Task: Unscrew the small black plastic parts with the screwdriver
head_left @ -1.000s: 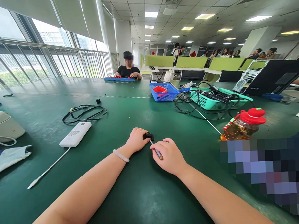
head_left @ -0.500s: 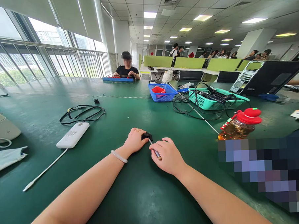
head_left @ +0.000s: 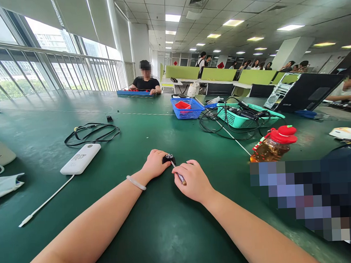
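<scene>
My left hand is closed on a small black part with shiny metal bits on top, held low over the green table. What exactly the part is I cannot make out. Between the fingers of my right hand is a small screwdriver with a brownish handle. Its thin metal shaft slants up and left, and the tip meets the black part. My right fingers are curled round the handle. A pale bangle circles my left wrist.
To the left lie a white power bank with a cable and a looped black strap. Ahead stand a blue basket and a green basket of cables. A red-lidded bottle is on the right. Across the table sits a person.
The view has turned slightly right, so everything sits a little further left. The black part is tilted differently, showing more of its metal bits. Both hands keep their hold.
</scene>
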`<action>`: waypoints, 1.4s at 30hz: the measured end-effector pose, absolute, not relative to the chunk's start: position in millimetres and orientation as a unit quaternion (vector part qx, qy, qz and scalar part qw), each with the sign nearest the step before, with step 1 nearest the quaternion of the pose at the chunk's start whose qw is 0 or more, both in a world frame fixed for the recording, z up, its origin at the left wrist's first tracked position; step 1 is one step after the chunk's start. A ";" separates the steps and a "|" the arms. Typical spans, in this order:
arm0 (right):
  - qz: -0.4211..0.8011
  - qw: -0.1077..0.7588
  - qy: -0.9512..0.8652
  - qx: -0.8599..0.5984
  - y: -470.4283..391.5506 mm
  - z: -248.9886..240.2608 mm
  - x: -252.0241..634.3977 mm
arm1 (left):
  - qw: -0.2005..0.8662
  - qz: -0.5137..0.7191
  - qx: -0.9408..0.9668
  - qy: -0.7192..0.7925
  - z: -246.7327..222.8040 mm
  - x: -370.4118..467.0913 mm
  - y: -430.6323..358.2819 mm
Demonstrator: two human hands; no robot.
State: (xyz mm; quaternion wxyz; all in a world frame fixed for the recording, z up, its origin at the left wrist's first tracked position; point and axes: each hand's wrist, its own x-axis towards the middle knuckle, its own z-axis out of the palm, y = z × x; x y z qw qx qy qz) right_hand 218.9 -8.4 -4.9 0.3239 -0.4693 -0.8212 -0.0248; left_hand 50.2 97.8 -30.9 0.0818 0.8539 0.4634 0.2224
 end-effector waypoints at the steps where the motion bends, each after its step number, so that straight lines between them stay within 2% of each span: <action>1: -0.023 0.322 -0.821 -0.472 -8.3 -4.8 218.9 | 0.083 0.222 0.853 0.466 -30.0 50.4 97.2; 8: -0.017 0.322 -0.818 -0.476 -7.1 -4.8 220.6 | 0.099 0.212 0.844 0.482 -23.3 51.6 92.7; 12: 0.025 0.343 -0.805 -0.484 -5.2 -3.1 222.0 | 0.100 0.209 0.844 0.484 -22.4 51.5 92.7; 27: 0.399 0.540 -0.538 -0.510 18.4 -12.1 238.9 | 0.118 0.243 0.846 0.459 -25.0 47.2 95.9; 33: 0.439 0.604 -0.432 -0.506 32.1 -19.0 249.6 | 0.136 0.246 0.862 0.422 -22.8 44.5 94.8; 42: 0.473 0.618 -0.372 -0.506 34.1 -19.1 252.0 | 0.146 0.236 0.869 0.410 -19.4 45.9 91.2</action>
